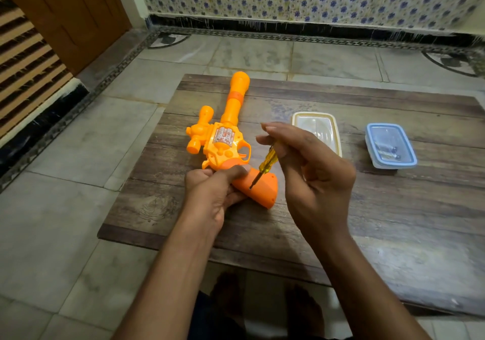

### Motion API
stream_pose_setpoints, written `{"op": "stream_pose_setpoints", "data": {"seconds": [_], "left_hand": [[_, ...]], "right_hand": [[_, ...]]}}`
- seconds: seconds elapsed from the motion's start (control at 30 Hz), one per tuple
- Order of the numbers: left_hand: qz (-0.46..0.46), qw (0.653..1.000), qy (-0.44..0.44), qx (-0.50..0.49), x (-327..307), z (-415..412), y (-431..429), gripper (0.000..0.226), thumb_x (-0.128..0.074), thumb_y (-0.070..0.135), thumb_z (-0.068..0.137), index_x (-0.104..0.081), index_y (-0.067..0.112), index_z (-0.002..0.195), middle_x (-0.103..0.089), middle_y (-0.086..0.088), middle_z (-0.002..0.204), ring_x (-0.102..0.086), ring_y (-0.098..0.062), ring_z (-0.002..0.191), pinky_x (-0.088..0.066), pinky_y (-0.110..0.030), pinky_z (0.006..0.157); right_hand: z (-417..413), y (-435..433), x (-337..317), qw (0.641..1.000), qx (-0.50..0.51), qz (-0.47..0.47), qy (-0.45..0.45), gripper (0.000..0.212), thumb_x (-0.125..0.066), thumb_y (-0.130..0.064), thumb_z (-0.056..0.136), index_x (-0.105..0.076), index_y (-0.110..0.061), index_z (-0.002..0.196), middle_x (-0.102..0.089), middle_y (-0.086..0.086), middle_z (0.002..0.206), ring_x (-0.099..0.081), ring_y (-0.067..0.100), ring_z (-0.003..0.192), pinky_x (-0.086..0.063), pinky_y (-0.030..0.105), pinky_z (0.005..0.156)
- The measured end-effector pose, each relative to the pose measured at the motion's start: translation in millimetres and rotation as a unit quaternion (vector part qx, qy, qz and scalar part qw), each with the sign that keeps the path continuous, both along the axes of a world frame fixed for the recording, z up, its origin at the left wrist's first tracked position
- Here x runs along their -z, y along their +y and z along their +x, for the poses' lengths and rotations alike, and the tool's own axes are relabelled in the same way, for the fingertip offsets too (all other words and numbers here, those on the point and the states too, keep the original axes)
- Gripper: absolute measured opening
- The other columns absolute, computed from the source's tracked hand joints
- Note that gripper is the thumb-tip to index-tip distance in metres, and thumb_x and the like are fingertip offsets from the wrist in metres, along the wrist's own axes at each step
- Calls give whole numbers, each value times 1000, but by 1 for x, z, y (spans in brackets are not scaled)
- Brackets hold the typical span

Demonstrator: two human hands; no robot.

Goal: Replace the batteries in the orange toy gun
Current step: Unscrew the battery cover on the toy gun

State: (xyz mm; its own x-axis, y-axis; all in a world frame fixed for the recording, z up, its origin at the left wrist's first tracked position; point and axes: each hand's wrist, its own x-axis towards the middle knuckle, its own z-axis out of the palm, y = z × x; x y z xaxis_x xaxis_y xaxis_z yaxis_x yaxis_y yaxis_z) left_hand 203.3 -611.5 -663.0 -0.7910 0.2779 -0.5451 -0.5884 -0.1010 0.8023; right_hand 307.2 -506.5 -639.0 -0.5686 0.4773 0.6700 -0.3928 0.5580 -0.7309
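Toy gun (pixel 223 140) lies flat on the wooden counter (pixel 393 208), long axis running from barrel (far, slightly left) back to handle (pixel 262 187) (near, angled right). Handle end is the part closest to the person and sits between both hands.

L hand (pixel 210 195): grip closed around the handle where it meets the body, thumb across the top face, pinning the gun to the counter. Acts as the clamp.

R hand (pixel 309 171): narrow pinch grip, fingertips (pixel 267 135) bunched on top of a small screwdriver (pixel 265 165) w/ yellow see-through handle. Rest of the hand is arched above, not touching the gun.

Key relation: the screwdriver slants down and left from the R hand, tip touching the handle's top face approx mid-length, just right of the L thumb. Looks like it's seated at a screw point, but the head is too small to confirm. Shaft is tilted, not square to the surface; judgement: needs straightening before torque or it could cam out and skid toward the L thumb.

Step, as I read it: undoing the batt cover screw on the handle. Cover looks closed, no batts visible.

Also on the counter, right of the R hand: cream tray (pixel 337 135), partly hidden behind the hand, then well apart a clear lidded box w/ blue rim (pixel 391 145), small dark items inside, can't ID them.
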Motion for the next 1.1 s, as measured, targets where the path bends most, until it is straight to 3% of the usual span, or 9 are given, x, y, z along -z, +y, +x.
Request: {"op": "stream_pose_setpoints", "data": {"seconds": [0.17, 0.27, 0.43, 0.53, 0.7, 0.83, 1.0, 1.1], "left_hand": [[27, 1000, 7, 13, 0, 3, -2, 23, -75, -8, 82, -67, -1, 102, -72, -30, 113, -74, -39, 98, -64, -42, 61], [30, 999, 8, 18, -1, 3, -3, 20, -74, -9, 82, -68, 2, 97, -73, -29, 111, -74, -41, 101, -65, -43, 62], [29, 999, 12, 18, -1, 2, -2, 20, -73, -11, 82, -68, -2, 98, -74, -28, 105, -75, -35, 86, -65, -44, 61], [52, 998, 16, 21, 0, 2, -2, 22, -71, -11, 84, -68, -4, 104, -72, -26, 100, -72, -32, 80, -64, -42, 60], [38, 999, 11, 17, 1, 2, -2, 24, -73, -10, 82, -68, -3, 105, -73, -29, 111, -73, -42, 100, -65, -45, 64], [25, 1000, 2, 14, 0, 2, 1, 25, -75, -9, 81, -69, 0, 104, -73, -28, 113, -73, -43, 103, -65, -43, 61], [39, 999, 9, 16, 1, 3, -1, 22, -73, -8, 83, -69, -2, 103, -72, -30, 115, -71, -45, 106, -65, -45, 63], [35, 999, 10, 17, 2, 2, -1, 20, -74, -9, 82, -69, 1, 98, -73, -28, 111, -73, -42, 103, -63, -40, 56]], "right_hand": [[-1, -1, 1, 997, 54, 54, -2, 14, -77, 1, 91, -78, 1, 104, -67, 16, 102, -70, 21, 99, -57, 38, 79], [-3, -6, 4, 998, 52, 37, 8, 21, -74, 3, 92, -73, 2, 114, -66, 15, 100, -73, 23, 95, -59, 40, 76], [-2, -10, 5, 999, 28, 25, -15, 18, -65, 5, 95, -69, 3, 113, -74, 12, 103, -74, 26, 99, -59, 46, 80], [-2, -11, 2, 997, 55, 55, -16, 14, -74, -2, 94, -73, 4, 106, -69, 13, 101, -71, 27, 93, -57, 42, 75], [-2, -10, 2, 995, 83, 58, -7, 17, -76, 0, 92, -75, 4, 108, -70, 13, 97, -72, 25, 89, -58, 41, 73], [-1, -7, 1, 997, 61, 56, -5, 24, -64, 7, 95, -71, 6, 118, -75, 13, 107, -74, 23, 100, -59, 42, 83], [-2, -7, 1, 995, 78, 68, -9, 21, -76, 1, 91, -75, 4, 112, -64, 18, 98, -70, 26, 89, -57, 39, 74], [-1, -7, 1, 996, 56, 70, -1, 22, -69, 1, 95, -73, 5, 117, -69, 17, 101, -72, 26, 93, -58, 40, 76]]}}
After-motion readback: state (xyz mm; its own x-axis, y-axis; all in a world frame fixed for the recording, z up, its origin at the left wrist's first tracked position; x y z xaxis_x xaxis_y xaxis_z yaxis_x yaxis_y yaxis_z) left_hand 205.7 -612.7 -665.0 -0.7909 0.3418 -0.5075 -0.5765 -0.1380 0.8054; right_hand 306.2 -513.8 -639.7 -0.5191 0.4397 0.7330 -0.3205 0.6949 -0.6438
